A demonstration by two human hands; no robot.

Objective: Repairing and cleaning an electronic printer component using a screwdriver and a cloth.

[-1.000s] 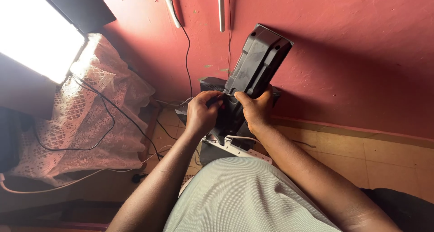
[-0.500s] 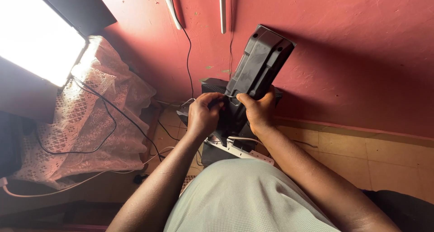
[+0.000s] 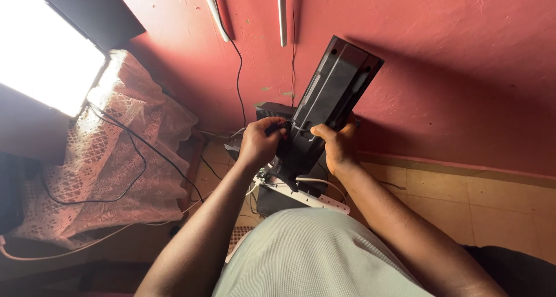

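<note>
1. Against the red wall point(image 3: 463, 71), above the tiled floor point(image 3: 498, 198), a person is holding a flat black plastic housing point(image 3: 339, 85) tilted up, its ribbed underside facing the camera.
2. The left hand point(image 3: 260, 143) is gripping the lower left edge of the housing, fingers curled shut around it.
3. The right hand point(image 3: 339, 146) is clamping the lower right side, thumb pressing on the near face and fingers wrapping behind.
4. A white power strip point(image 3: 310, 195) is lying on the floor just below the hands, beside a dark box point(image 3: 272, 201) that is partly hidden by the person's grey-green shirt point(image 3: 313, 256).
5. A black cable point(image 3: 237, 71) is hanging down the wall to the left of the housing.
6. A lace cloth point(image 3: 116, 158) is draping over furniture at the left, with a black cord point(image 3: 136, 158) looping across it under a bright window point(image 3: 40, 59).
</note>
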